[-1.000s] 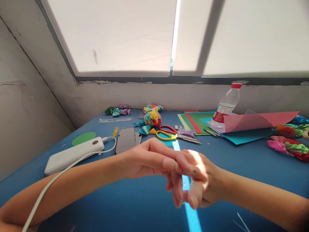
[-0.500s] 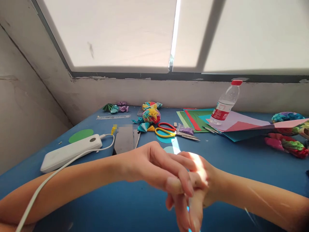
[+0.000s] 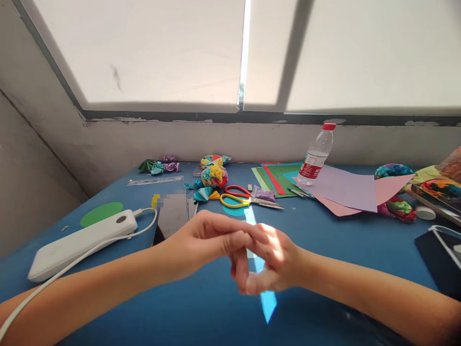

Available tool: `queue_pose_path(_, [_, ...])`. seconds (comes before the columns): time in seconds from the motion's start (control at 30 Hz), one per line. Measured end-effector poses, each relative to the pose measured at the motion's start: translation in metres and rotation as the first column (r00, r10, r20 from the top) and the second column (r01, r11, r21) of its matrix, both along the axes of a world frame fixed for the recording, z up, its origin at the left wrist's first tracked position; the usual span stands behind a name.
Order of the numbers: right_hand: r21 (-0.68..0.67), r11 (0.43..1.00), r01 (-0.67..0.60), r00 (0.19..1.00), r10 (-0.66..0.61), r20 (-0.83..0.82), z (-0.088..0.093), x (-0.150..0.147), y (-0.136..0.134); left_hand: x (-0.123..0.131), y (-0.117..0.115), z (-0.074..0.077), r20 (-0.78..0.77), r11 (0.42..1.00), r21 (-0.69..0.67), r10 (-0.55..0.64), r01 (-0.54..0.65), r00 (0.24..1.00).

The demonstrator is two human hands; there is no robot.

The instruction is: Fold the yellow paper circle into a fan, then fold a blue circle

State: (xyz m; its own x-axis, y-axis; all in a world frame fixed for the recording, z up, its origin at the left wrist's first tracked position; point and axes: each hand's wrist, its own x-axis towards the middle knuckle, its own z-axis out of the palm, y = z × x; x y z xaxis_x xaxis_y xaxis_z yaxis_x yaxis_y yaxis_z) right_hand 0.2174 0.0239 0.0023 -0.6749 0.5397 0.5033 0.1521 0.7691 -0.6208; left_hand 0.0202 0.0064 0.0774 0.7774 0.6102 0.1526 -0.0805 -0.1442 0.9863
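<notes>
My left hand (image 3: 201,242) and my right hand (image 3: 268,262) meet over the middle of the blue table (image 3: 324,230). The left fingers curl over and pinch the right hand's fingers. The right fingers bend down toward the table. I see no object in either hand. A strip of sunlight crosses the right hand and the table below it. Just beyond the hands lie yellow and red scissors (image 3: 239,197) on a teal paper circle.
A white power bank (image 3: 81,242) with a cable lies at left, beside a dark phone (image 3: 173,214) and a green circle (image 3: 101,214). Paper flowers (image 3: 214,175), a ruler (image 3: 154,181), coloured paper sheets (image 3: 345,190) and a water bottle (image 3: 317,156) sit further back. A dark tablet (image 3: 441,257) lies at right.
The view has swung right and tilted, showing more of the table's right side. The right hand's fingers have curled up from pointing down, and the left fingers still grip them.
</notes>
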Motion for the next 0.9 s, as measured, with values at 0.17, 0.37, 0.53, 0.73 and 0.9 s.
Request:
queue_pose_path(0.17, [0.492,0.840,0.229,0.869,-0.404,0.285,-0.013,0.012,0.012,-0.035,0.003,-0.043,-0.121,0.448,0.885,0.490,-0.130,0.864])
queue_pose_path(0.37, [0.215,0.932,0.292,0.751,-0.363,0.552,-0.016,0.012,0.008,-0.055,-0.008,-0.084,-0.280,0.126,0.958,0.608,0.258,0.743])
queue_pose_path(0.53, [0.187,0.926,0.329,0.738,-0.376,0.561,-0.014,0.011,0.006,-0.049,-0.009,-0.084,-0.336,0.204,0.940,0.683,0.272,0.649])
queue_pose_path(0.73, [0.204,0.933,0.296,0.725,-0.358,0.588,-0.016,0.011,0.006,-0.022,0.001,-0.087,-0.322,0.253,0.947,0.766,0.199,0.556])
queue_pose_path(0.9, [0.187,0.913,0.363,0.691,-0.399,0.603,-0.013,0.005,0.006,-0.009,0.005,-0.085,-0.353,0.324,0.929,0.640,0.176,0.683])
